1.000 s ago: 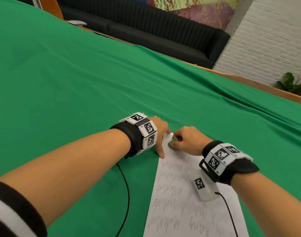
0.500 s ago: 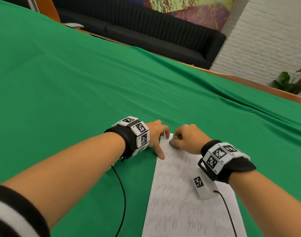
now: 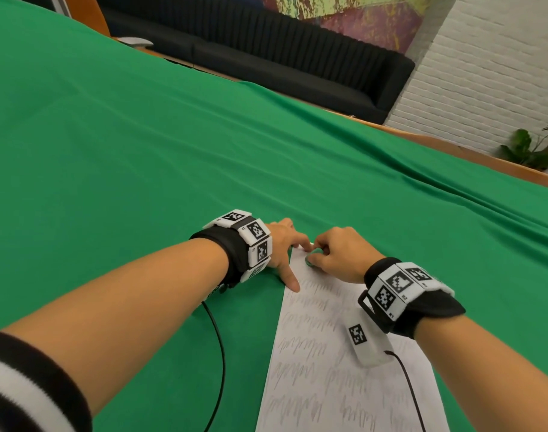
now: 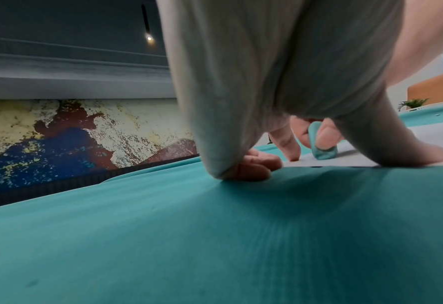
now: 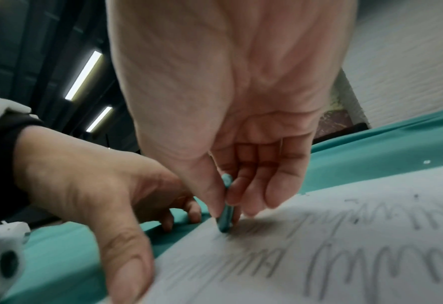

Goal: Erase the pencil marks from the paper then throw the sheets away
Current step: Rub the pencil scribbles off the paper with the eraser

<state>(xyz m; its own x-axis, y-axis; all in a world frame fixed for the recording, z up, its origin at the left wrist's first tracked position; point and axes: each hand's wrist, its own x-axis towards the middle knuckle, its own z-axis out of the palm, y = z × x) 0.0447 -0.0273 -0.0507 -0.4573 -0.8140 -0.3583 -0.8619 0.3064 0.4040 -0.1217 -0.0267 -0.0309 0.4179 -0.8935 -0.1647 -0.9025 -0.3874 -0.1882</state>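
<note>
the sheet of paper (image 3: 344, 353) lies flat on the green cloth (image 3: 141, 151) that covers the desk, close to the person, with rows of grey pencil marks (image 3: 300, 372) running down it. the right hand (image 3: 338, 255) sits at the far end of the sheet with its fingers curled down, and it pinches a small teal eraser (image 3: 314, 254) between thumb and fingertips. in the right wrist view the eraser (image 5: 225, 214) stands on its narrow end with the tip touching the paper (image 5: 345, 267) right at the top of a pencil stroke. the left wrist view shows the same eraser (image 4: 321, 144) upright on the sheet, a fingertip pressed against its side.

the left hand (image 3: 282, 247) is spread out just beside it, holding nothing. its thumb (image 3: 293, 280) is stretched out and presses down on the left edge of the paper, one straight finger (image 4: 288, 142) comes down on the sheet near the far corner, and the remaining fingers rest curled on the cloth next to the sheet. the two hands are nearly touching.

both wrists wear black bands with white marker blocks (image 3: 254, 241), and a thin black cable (image 3: 218, 353) trails over the cloth beside the left forearm. behind the desk there is a black sofa (image 3: 297, 57), a white brick wall (image 3: 484, 73) and a potted plant (image 3: 528, 149).
</note>
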